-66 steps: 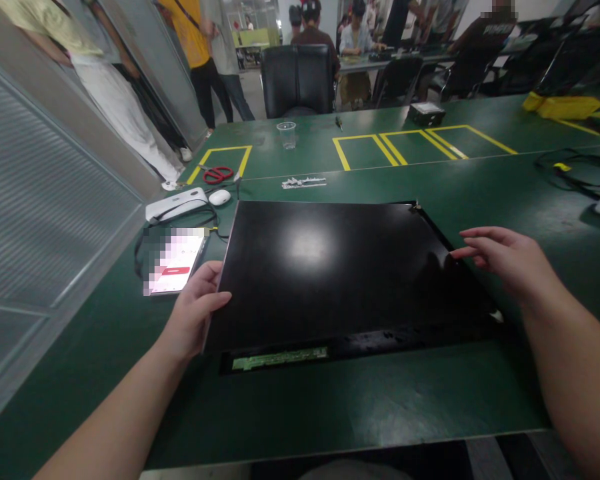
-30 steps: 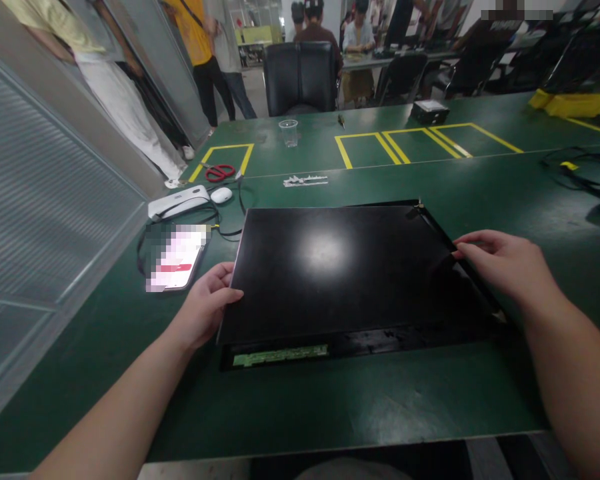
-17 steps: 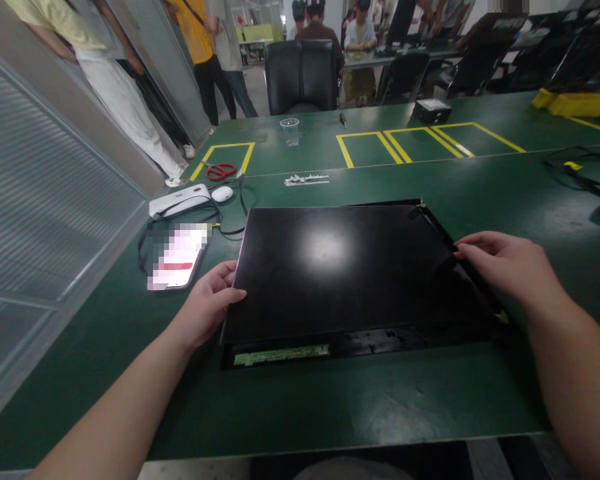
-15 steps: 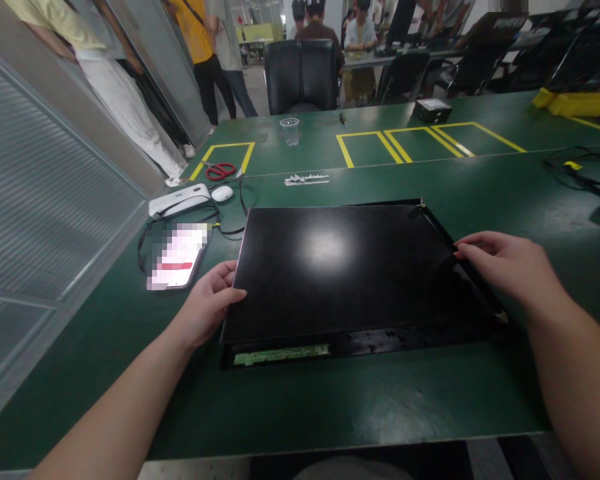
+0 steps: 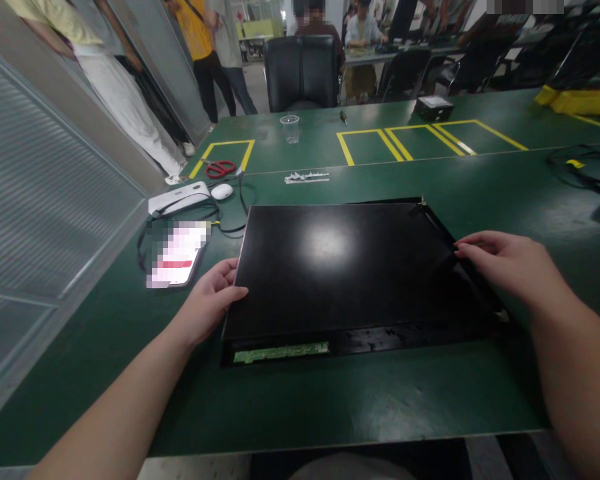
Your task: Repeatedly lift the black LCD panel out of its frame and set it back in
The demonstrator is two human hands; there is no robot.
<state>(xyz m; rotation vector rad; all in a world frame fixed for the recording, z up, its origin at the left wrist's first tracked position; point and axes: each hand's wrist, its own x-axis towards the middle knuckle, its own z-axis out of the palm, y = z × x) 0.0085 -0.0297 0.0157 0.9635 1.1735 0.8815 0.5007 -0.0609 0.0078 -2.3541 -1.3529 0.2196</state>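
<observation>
A black LCD screen panel [image 5: 340,267] lies over a shallow black frame [image 5: 405,337] on the green table, its left edge slightly raised. My left hand [image 5: 215,297] holds that left edge, thumb on top and fingers curled beneath. At the opposite side my right hand [image 5: 505,263] pinches the frame's right rim between thumb and fingertips. A narrow green circuit board [image 5: 280,352] shows in the near left part of the frame. Small silver hinges [image 5: 501,315] sit at the frame's right corners.
Left of the panel lie a phone [image 5: 177,257], a white mouse [image 5: 223,192], a white device [image 5: 179,199] with cables and red scissors [image 5: 221,169]. Beyond are thin white scraps [image 5: 307,178], a plastic cup [image 5: 291,130], a screwdriver [image 5: 343,117] and a black box [image 5: 433,107]. People stand far left.
The panel's left side sits very slightly lower to the right, with my left hand following it. My right hand stays at the frame's rim. The camera view has shifted a little.
</observation>
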